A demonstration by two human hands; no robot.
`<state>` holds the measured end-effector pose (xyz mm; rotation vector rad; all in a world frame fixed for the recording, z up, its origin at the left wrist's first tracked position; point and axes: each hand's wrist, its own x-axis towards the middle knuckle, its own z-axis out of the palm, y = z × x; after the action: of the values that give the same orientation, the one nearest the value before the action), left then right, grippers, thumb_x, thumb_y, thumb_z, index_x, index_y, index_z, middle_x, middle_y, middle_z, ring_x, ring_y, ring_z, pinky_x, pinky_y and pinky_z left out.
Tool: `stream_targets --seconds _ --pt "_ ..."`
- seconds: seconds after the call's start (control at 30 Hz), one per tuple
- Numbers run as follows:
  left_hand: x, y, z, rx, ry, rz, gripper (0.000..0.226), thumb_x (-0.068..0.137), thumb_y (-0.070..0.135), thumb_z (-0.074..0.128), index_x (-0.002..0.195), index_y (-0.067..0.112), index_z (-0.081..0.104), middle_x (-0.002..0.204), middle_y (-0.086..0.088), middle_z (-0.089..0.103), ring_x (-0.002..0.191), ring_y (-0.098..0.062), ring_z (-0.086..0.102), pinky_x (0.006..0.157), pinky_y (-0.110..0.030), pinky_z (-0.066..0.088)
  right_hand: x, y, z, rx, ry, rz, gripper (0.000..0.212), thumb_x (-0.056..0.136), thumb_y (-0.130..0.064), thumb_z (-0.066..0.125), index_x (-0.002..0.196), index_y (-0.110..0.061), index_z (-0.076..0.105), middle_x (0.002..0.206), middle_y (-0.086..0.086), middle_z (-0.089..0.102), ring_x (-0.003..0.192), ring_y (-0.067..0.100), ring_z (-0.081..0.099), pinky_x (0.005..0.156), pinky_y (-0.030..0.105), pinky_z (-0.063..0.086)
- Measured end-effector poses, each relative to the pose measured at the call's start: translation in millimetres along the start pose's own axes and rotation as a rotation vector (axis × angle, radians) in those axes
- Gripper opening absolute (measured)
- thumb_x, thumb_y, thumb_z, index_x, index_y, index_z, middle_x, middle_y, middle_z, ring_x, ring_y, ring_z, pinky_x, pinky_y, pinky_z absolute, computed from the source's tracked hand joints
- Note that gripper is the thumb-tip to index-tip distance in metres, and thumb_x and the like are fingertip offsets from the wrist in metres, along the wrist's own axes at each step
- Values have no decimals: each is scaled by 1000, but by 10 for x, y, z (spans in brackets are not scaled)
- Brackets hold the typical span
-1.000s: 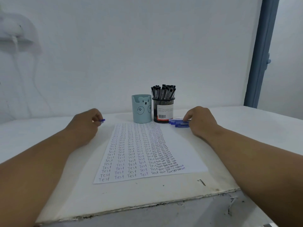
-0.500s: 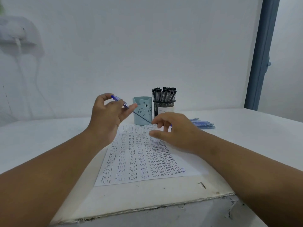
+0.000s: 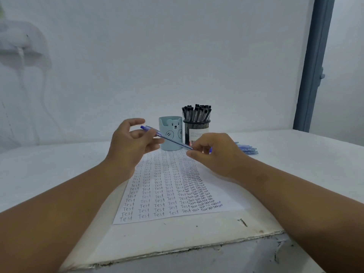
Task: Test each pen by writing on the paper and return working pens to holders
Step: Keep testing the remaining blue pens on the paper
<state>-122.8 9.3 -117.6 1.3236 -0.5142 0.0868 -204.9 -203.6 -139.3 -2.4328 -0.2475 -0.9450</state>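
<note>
A blue pen [image 3: 167, 137] hangs slanted in the air above the far end of the paper [image 3: 169, 190], which is filled with rows of the word "Test". My left hand [image 3: 130, 144] holds the pen near its upper end between thumb and fingers. My right hand [image 3: 214, 152] pinches the pen's lower tip end. Behind them stand a light blue bear holder [image 3: 170, 133] and a black mesh holder [image 3: 196, 128] packed with several black pens. A pile of blue pens [image 3: 247, 149] lies on the table to the right of my right hand.
The white table [image 3: 59, 174] ends in a chipped front edge [image 3: 177, 251], with a small dark screw [image 3: 242, 222] near it. A white wall rises close behind the holders, and a blue-grey door frame [image 3: 313, 66] stands at the right.
My left hand lifted the blue pen off the table and brought it over the paper. My right hand left the pen pile, moved left and took the pen's tip end.
</note>
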Motion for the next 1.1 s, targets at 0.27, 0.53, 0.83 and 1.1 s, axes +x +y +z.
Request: stream_targets --seconds 0.27,0.53,0.83,1.1 --pt "-15 -4 -14 -65 16 59 18 85 -10 71 87 4 59 82 -17 75 66 -23 74 72 -26 62 -26 -27 -6 -86 -46 -70 26 90 -29 74 67 -20 64 68 -7 59 67 14 55 67 38 49" --pt "-63 -25 61 -7 -50 98 21 84 -7 73 89 4 56 80 -17 76 73 -27 76 76 -30 63 26 -76 8 -180 -14 -92 19 91 -37 70 92 -21 80 78 -6 55 72 5 50 64 35 47" --pt "3 -152 -135 638 -398 61 68 79 54 70 141 40 43 111 16 73 118 -8 61 106 -38 40 6 -304 -462 -142 26 260 21 87 -18 66 70 -8 71 52 -1 62 40 7 51 45 19 39" --pt "17 -142 -128 926 -593 -78 63 60 81 70 113 47 67 140 20 53 136 -8 42 107 -35 29 -459 -439 -418 588 -159 513 37 93 -18 68 65 -1 51 49 6 49 38 14 36 41 17 23"
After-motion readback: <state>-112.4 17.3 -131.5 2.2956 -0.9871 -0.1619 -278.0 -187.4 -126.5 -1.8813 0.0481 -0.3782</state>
